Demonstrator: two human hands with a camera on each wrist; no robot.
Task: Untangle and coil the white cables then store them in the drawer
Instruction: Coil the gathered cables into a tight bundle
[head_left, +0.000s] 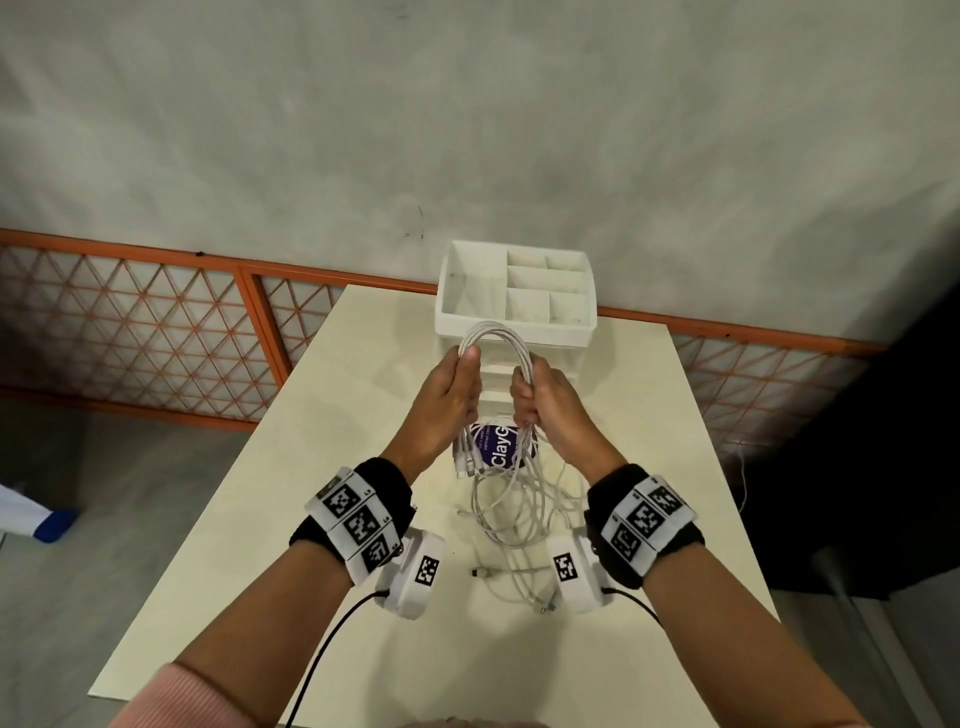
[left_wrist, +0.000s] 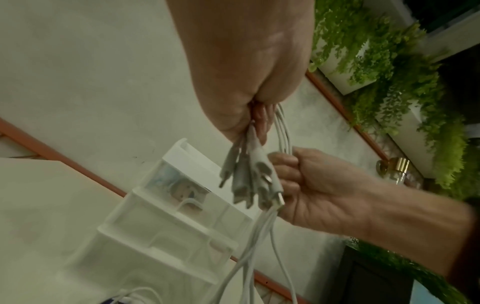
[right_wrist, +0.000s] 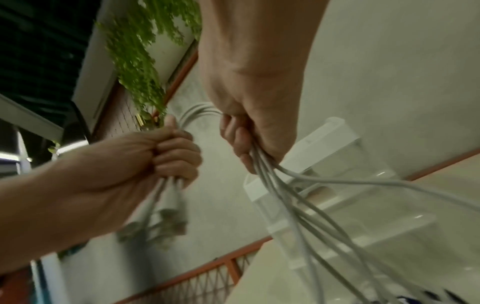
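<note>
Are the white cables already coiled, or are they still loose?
Mostly loose. Both hands grip one arch of the cables; the rest hangs down and lies tangled on the table.

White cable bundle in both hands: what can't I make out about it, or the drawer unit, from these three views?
- How many white cables there are: strands overlap in every view.
- Grip inside the left hand and right hand: curled fingers cover the strands.
- Plug types: left wrist view, blurred.
- Contents of the translucent white plastic drawer unit: wrist views hazy; head view hidden by hands.
</note>
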